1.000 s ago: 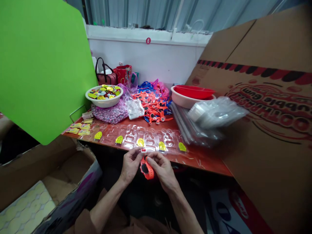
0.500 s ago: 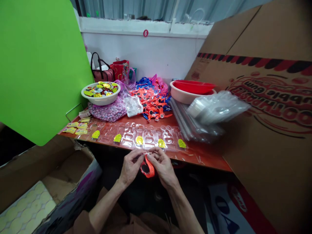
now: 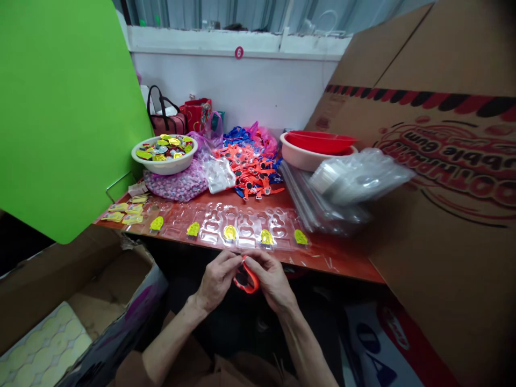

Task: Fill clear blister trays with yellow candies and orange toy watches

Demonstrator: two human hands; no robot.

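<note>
The left hand (image 3: 217, 279) and the right hand (image 3: 271, 280) are held up close together just below the front edge of the table, and both are closed around a loop of orange strap (image 3: 246, 282). The fingers pinch the top of the strap, and the rest of the loop hangs down between the hands. The fingers hide part of it, so it is hard to see just how the strap is held. Just past the hands, clear plastic trays (image 3: 242, 226) lie on the orange table (image 3: 342, 266), with a row of yellow tags (image 3: 229, 232) on them. Behind the trays is a heap of orange straps (image 3: 245, 166), with blue straps (image 3: 237, 137) at the back of it. To the left of the heap, a white bowl (image 3: 149, 167) is full of shiny yellow pieces. To the right, a red dish (image 3: 320, 142) sits in a pink bowl (image 3: 294, 153), and a clear plastic bag (image 3: 358, 177) lies beside it. A green board (image 3: 64, 107) fills the upper left, a big cardboard sheet (image 3: 443, 215) stands at the right, and an open cardboard box (image 3: 108, 285) sits at the lower left.
</note>
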